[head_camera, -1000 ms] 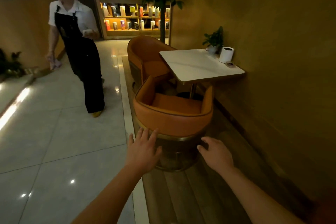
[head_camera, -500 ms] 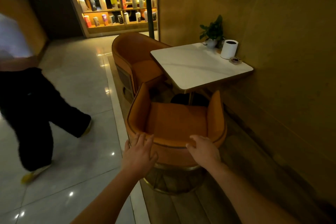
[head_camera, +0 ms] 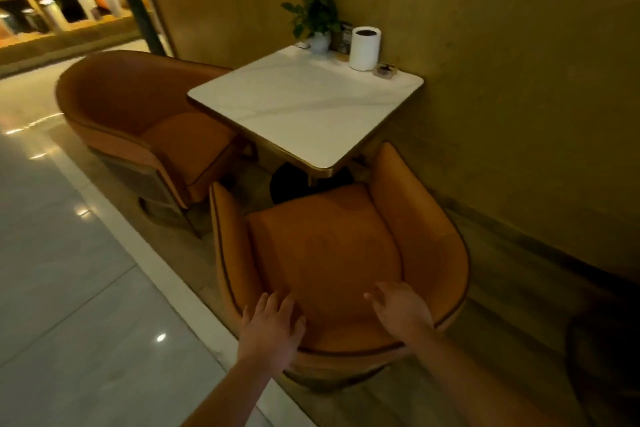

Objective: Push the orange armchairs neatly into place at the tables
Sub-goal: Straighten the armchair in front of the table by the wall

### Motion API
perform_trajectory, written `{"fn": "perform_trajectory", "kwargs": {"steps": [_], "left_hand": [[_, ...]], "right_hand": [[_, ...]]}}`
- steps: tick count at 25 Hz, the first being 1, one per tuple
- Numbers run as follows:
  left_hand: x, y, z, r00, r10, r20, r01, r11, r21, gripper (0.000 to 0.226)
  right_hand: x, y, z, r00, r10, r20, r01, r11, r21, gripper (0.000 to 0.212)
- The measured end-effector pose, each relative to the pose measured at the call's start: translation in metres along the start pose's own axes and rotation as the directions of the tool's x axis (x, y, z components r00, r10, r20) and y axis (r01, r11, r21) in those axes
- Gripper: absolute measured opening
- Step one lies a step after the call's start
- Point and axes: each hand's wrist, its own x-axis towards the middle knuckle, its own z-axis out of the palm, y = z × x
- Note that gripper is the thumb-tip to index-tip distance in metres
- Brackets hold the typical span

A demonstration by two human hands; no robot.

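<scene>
The near orange armchair [head_camera: 325, 253] is set facing the white worktop [head_camera: 304, 107], not yet tucked in. Its backrest is pressed by the left hand [head_camera: 270, 329] and right hand [head_camera: 403, 315], fingers flat, nothing gripped. A straight, even push is probably called for next.

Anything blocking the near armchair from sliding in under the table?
Nothing loose shows. Only the dark pedestal base under the table lies ahead of the armchair seat; left hand and right hand rest on its backrest.
</scene>
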Motion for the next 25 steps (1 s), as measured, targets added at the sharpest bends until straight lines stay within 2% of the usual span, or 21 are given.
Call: {"fn": "perform_trajectory", "kwargs": {"steps": [3, 5, 8, 11, 18, 21, 25], "left_hand": [[0.026, -0.035, 0.019, 0.996, 0.077, 0.046, -0.077, 0.997, 0.003, 0.087], [0.036, -0.047, 0.026, 0.99, 0.113, 0.088, -0.114, 0.993, 0.016, 0.089], [0.039, -0.047, 0.032, 0.981, 0.165, 0.102, -0.169, 0.985, 0.031, 0.084], [0.036, -0.044, 0.034, 0.985, 0.155, 0.081, -0.157, 0.987, 0.02, 0.076], [-0.005, -0.026, 0.066, 0.979, 0.203, -0.016, -0.204, 0.978, -0.051, 0.049], [-0.018, -0.003, 0.075, 0.967, 0.248, 0.05, -0.245, 0.968, -0.055, 0.058], [-0.015, 0.017, 0.081, 0.961, 0.275, 0.006, -0.274, 0.96, -0.063, 0.059]], "right_hand": [[0.003, -0.011, 0.018, 0.992, 0.11, -0.056, -0.112, 0.993, -0.032, 0.042], [0.003, -0.012, 0.023, 0.986, 0.146, -0.077, -0.149, 0.988, -0.043, 0.038], [0.0, -0.008, 0.03, 0.981, 0.177, -0.074, -0.182, 0.981, -0.064, 0.041], [-0.01, -0.009, 0.033, 0.979, 0.183, -0.087, -0.19, 0.978, -0.083, 0.043], [-0.067, 0.008, 0.034, 0.971, 0.221, -0.089, -0.233, 0.958, -0.165, 0.05], [-0.084, 0.027, 0.027, 0.962, 0.264, -0.075, -0.273, 0.943, -0.191, 0.051], [-0.083, 0.047, 0.024, 0.96, 0.252, -0.122, -0.271, 0.946, -0.177, 0.043]]}}
